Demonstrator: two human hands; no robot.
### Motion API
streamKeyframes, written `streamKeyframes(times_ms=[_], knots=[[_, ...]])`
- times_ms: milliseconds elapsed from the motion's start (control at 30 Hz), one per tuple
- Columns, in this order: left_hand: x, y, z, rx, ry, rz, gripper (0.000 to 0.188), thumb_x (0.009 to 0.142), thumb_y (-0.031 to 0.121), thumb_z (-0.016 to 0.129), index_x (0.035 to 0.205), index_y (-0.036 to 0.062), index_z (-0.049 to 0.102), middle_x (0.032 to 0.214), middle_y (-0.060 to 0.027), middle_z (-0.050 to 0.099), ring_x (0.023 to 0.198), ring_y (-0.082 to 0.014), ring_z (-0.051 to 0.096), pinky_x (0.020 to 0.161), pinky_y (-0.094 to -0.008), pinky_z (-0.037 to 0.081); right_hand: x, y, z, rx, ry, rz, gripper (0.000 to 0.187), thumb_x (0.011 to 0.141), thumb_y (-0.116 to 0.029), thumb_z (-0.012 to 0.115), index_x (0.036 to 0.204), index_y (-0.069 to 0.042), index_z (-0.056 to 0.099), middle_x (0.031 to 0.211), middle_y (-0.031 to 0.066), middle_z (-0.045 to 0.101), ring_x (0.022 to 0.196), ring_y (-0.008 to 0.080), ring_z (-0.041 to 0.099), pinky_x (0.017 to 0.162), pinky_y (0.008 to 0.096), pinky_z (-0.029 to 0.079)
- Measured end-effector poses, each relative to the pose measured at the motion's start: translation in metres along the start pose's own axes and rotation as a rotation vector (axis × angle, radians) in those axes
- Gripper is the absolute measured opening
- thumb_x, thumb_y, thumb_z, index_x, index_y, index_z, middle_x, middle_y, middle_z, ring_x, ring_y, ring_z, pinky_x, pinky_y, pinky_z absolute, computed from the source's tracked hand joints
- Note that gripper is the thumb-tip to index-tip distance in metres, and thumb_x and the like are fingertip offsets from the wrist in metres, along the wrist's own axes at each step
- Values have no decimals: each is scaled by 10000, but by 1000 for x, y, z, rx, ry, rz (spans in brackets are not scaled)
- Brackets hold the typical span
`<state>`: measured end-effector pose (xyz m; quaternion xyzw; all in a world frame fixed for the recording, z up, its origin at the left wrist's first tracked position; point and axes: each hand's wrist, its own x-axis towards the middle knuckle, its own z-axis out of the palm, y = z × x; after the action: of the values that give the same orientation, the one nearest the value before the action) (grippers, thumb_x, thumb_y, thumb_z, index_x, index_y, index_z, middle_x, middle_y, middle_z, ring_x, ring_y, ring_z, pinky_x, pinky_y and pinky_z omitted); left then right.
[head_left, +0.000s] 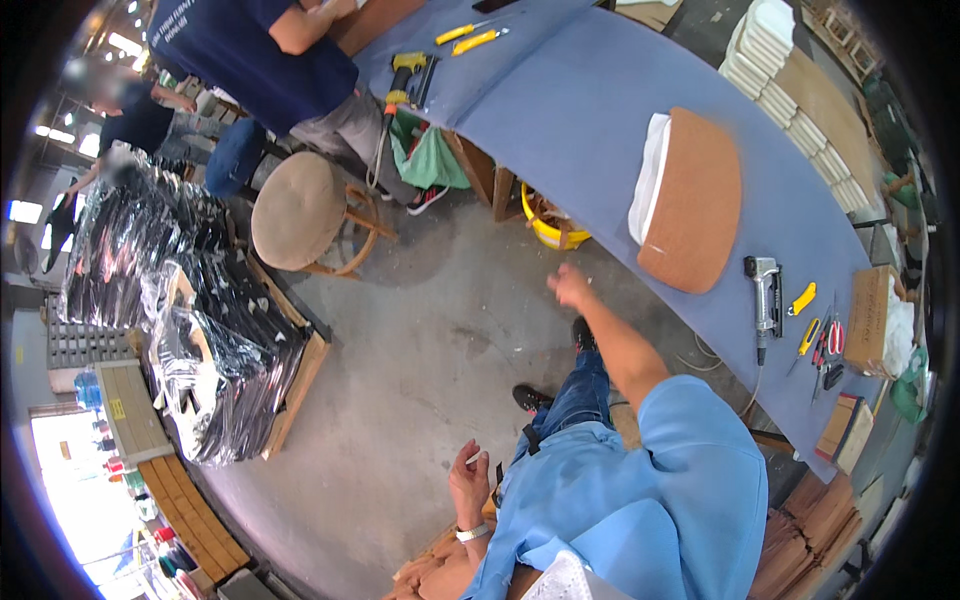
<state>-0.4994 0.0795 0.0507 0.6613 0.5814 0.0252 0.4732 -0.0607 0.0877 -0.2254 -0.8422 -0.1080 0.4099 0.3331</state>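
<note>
My right hand [571,287] is held out over the floor, to the left of the workbench edge, with its fingers loosely bent and nothing visible in them. Lower down, my left hand [469,482] hangs beside my body, a watch on its wrist; its fingers are apart and it looks bare. On the grey-blue bench [590,110] lies a curved brown panel [692,205] with white padding [650,180] showing along its left side. Neither hand touches it. A silver air stapler [765,300] with a hose lies near the panel.
Yellow cutters [803,298], red-handled scissors [836,338] and a cardboard box [868,318] sit at the bench's right end. A round stool [298,210], a yellow bucket [555,232] and plastic-wrapped stacks [215,350] stand around the floor. A person [265,60] works at the far left.
</note>
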Motion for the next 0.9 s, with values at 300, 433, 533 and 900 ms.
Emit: streamKeyframes(times_ms=[300,433,533,900], knots=[[97,13,16,165,-213,425,454,967,274,726,1365,68,653,1214,-177,745,941,-274,776,830,-375,606,-241,142,-72,315,119,-44,281,955,-192,714,1182,-28,718,963,115,774,775,174,751,656,327,578],[137,48,39,322,-381,547,445,958,291,734,1342,75,669,1214,-170,745,932,-281,774,815,-384,604,-274,189,-180,593,653,-120,169,968,-116,669,1111,-48,728,891,67,734,697,167,702,612,292,544],[131,128,65,352,-347,744,438,956,275,736,1335,68,672,1210,-152,751,932,-286,769,813,-386,600,-277,206,-259,-11,1094,-112,255,913,-106,692,1160,-44,687,1029,132,727,865,313,716,769,413,556],[112,241,287,-388,-622,158,721,1010,386,706,1562,27,413,1344,-194,646,1112,-257,680,926,-384,555,-220,202,-362,-272,967,75,671,844,-201,802,1432,-117,490,1306,166,613,1228,401,574,1013,531,439]])
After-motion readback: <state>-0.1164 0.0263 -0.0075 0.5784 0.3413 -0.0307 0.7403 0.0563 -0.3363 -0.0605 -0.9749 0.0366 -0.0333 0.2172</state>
